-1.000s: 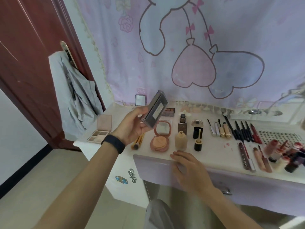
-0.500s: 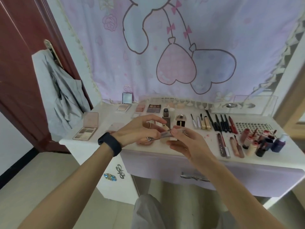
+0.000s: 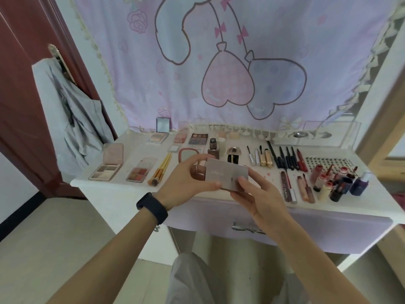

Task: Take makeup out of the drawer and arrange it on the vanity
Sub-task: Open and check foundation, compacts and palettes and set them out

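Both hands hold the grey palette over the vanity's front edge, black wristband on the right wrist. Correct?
Not quite: the head view shows the black wristband on the left wrist, not the right. The rest stands: left hand and right hand both hold the grey palette over the front edge of the vanity.

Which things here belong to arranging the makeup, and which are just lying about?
Job: closed grey palette, held by left hand and right hand; vanity; makeup brushes; drawer.
Lying about: grey jacket; cartoon curtain; door.
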